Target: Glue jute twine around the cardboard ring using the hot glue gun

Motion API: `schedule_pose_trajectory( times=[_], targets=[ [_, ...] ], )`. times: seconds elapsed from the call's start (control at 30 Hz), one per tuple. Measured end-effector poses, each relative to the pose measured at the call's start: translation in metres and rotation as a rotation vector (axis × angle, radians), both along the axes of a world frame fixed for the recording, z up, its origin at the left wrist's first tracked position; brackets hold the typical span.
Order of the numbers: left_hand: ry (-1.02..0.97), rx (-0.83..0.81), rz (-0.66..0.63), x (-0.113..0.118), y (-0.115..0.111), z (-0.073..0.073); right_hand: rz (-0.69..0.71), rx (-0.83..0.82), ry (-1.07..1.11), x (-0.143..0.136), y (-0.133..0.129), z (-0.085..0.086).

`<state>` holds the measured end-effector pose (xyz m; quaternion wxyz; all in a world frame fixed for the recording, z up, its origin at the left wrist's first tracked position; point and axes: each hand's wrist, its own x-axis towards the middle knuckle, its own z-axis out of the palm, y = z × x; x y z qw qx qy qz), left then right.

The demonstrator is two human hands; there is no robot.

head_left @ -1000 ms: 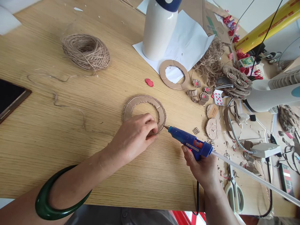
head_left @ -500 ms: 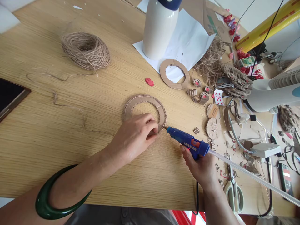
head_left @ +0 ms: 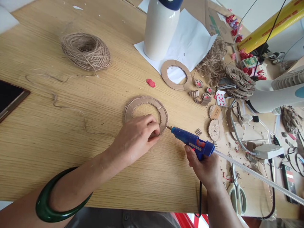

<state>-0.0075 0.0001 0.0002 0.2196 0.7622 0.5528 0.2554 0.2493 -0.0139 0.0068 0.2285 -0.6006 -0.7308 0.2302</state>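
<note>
A cardboard ring [head_left: 133, 106] with twine along its edges lies on the wooden table. My left hand [head_left: 140, 137] is closed on the ring's near right part, fingertips pinched at its rim. Wrapped round the handle of a blue glue gun [head_left: 187, 137] is my right hand [head_left: 206, 166]; a long clear glue stick [head_left: 256, 177] sticks out of the gun's rear. The gun's nozzle points at the ring's right edge, close beside it. Whether my left fingers also hold twine is hidden.
A twine ball [head_left: 86, 52] sits at the upper left, a phone [head_left: 10, 98] at the left edge. Behind the ring are a white bottle [head_left: 161, 31], a second cardboard ring [head_left: 166, 79] and red discs [head_left: 150, 83]. Scissors [head_left: 235, 190], cables and cardboard scraps crowd the right.
The glue gun in my right hand has moved slightly right, its nozzle now off the ring's surface at the outer edge. My left hand stays nearly still on the ring.
</note>
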Motion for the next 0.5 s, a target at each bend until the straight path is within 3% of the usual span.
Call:
schedule_pose_trajectory(
  times=[0.5],
  targets=[
    [-0.064, 0.031, 0.042, 0.007, -0.002, -0.004, 0.103, 0.002, 0.000, -0.007, 0.000, 0.017]
  ],
)
